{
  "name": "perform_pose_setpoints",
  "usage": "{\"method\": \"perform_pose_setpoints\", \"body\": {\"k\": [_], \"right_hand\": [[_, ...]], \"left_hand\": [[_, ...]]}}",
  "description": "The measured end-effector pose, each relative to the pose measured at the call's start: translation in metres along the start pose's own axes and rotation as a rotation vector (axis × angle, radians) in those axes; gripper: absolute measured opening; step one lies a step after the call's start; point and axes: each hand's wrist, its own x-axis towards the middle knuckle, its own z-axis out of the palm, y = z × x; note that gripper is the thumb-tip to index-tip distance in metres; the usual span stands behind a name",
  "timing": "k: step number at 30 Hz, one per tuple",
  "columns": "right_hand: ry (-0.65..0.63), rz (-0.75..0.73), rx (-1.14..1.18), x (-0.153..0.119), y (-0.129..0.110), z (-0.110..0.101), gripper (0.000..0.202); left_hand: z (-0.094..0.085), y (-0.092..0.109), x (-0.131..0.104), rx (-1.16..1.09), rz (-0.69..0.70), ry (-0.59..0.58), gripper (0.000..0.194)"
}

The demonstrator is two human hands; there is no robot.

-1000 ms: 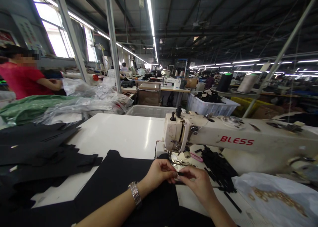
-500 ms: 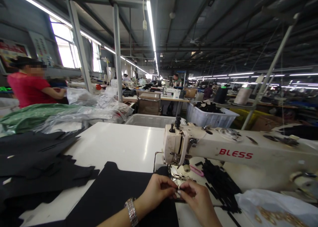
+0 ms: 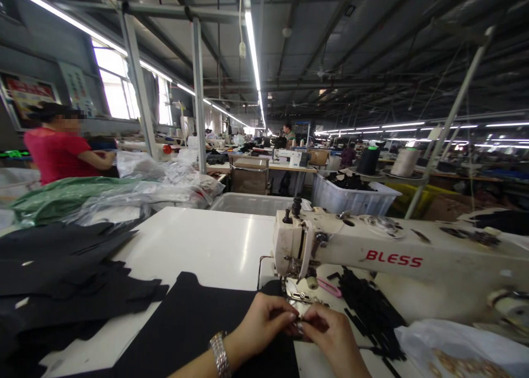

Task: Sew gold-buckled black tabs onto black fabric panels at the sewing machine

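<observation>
Just in front of the sewing machine (image 3: pixel 351 240), my left hand (image 3: pixel 264 322) and my right hand (image 3: pixel 328 331) meet fingertip to fingertip. Both are closed in a pinch around something small and partly hidden, too small to name. A metal watch is on my left wrist. Under my left hand and forearm lies a large black fabric panel (image 3: pixel 185 317), one edge reaching beneath the machine's needle area. The metal presser parts are right behind my fingertips.
Black strips (image 3: pixel 372 312) and pink scissors or a clip (image 3: pixel 329 287) lie under the machine arm. A plastic bag (image 3: pixel 454 339) with gold rings is at right. Black cut pieces (image 3: pixel 61 279) are stacked left. Beyond are crates, plastic-wrapped goods and a person in red (image 3: pixel 61 149).
The view has shifted slightly, moving the scene a little right and down. Both hands stay together at the machine, with small finger movements.
</observation>
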Motion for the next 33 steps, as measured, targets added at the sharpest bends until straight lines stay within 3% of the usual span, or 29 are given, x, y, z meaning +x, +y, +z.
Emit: {"method": "perform_pose_setpoints", "body": {"k": [2, 4, 7, 10, 14, 19, 33], "right_hand": [[-0.002, 0.039, 0.13, 0.0, -0.004, -0.002, 0.019], [-0.083, 0.085, 0.23, 0.0, -0.009, -0.003, 0.025], [-0.262, 0.156, 0.321, -0.001, -0.013, -0.002, 0.03], [-0.336, 0.2, 0.396, -0.002, -0.011, 0.002, 0.034], [-0.334, 0.261, 0.42, -0.005, -0.009, 0.007, 0.042], [-0.298, 0.293, 0.298, -0.005, -0.019, 0.005, 0.04], [-0.231, 0.258, 0.206, -0.006, -0.029, 0.003, 0.033]], "left_hand": [[-0.003, -0.001, 0.002, -0.212, -0.062, -0.049, 0.033], [-0.006, -0.002, 0.004, -0.364, -0.139, -0.104, 0.036], [-0.006, -0.004, 0.003, -0.425, -0.202, -0.173, 0.032], [-0.003, -0.006, 0.003, -0.442, -0.223, -0.201, 0.031], [-0.003, -0.005, 0.002, -0.434, -0.261, -0.269, 0.041], [-0.007, -0.001, -0.002, -0.36, -0.285, -0.304, 0.036], [-0.013, 0.001, 0.003, -0.247, -0.278, -0.214, 0.022]]}}
